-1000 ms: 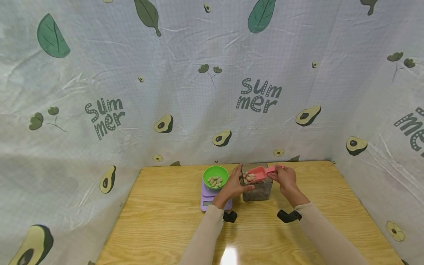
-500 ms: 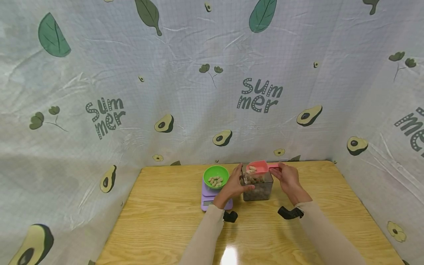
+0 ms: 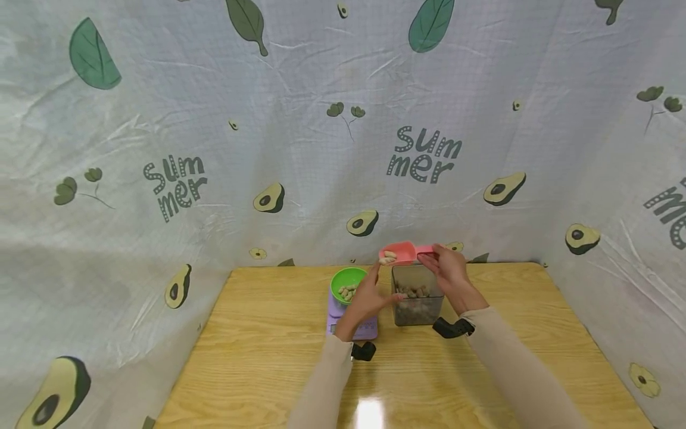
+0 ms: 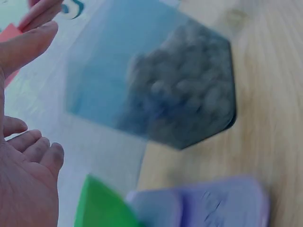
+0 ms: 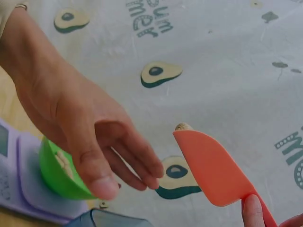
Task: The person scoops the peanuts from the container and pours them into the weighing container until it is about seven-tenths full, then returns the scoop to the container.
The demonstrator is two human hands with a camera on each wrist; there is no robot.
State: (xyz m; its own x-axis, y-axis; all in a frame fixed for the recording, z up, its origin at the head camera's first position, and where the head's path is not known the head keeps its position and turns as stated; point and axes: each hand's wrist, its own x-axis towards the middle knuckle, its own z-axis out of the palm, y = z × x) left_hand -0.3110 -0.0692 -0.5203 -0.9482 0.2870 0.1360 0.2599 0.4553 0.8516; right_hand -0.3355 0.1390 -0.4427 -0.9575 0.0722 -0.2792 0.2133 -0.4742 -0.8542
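Note:
By its handle, my right hand (image 3: 451, 273) grips a pink scoop (image 3: 406, 252) carrying a few peanuts (image 3: 388, 257). The scoop is raised above the back left rim of a clear bin (image 3: 420, 312) of peanuts. My left hand (image 3: 370, 298) is off the bin, between it and a green bowl (image 3: 340, 276), fingers spread and holding nothing. Peanuts lie in the bowl, which sits on a purple kitchen scale (image 3: 367, 329); my left hand partly hides both. In the right wrist view one peanut (image 5: 182, 126) shows at the tip of the scoop (image 5: 210, 168).
A wooden table (image 3: 257, 357) carries everything. Behind it hangs a white printed sheet (image 3: 300, 143), which also covers both sides. The bin's walls (image 4: 109, 61) rise well above its peanuts. A black wrist camera (image 3: 452, 328) sits on the right wrist.
My right hand has lifted the scoop out of the bin and carried it up and left. Fewer peanuts show in it. My left hand has let go of the bin's side and shifted slightly left.

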